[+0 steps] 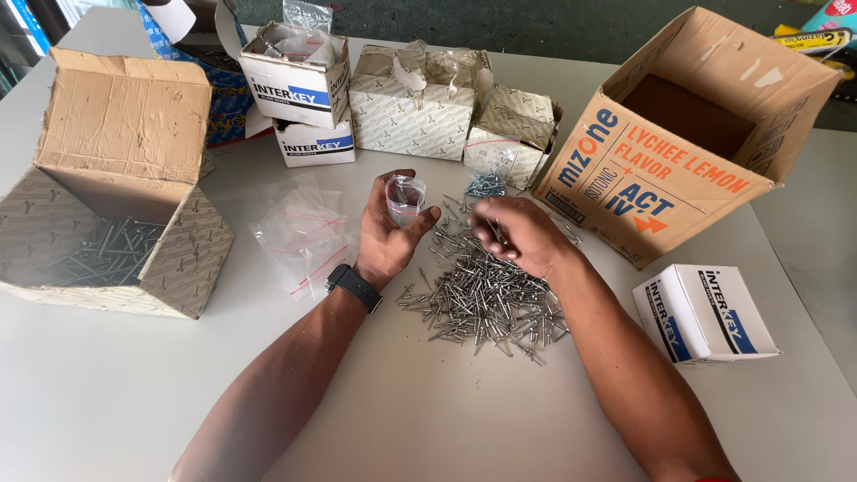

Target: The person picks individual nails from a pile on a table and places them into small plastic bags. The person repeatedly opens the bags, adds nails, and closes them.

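My left hand (391,234), with a black watch on its wrist, is shut on a small clear plastic bag (404,197), held upright with its mouth open. My right hand (518,234) rests just to the right, fingers pinched on a few metal rivets. Below and between both hands lies a loose pile of silver rivets (482,299) spread over the white table (428,411).
Empty clear zip bags (303,234) lie left of my left hand. An open patterned box of rivets (107,241) stands at far left. Several small boxes (411,98) line the back, a filled bag (488,183) before them. A big brown carton (687,134) and a small white box (705,312) stand right.
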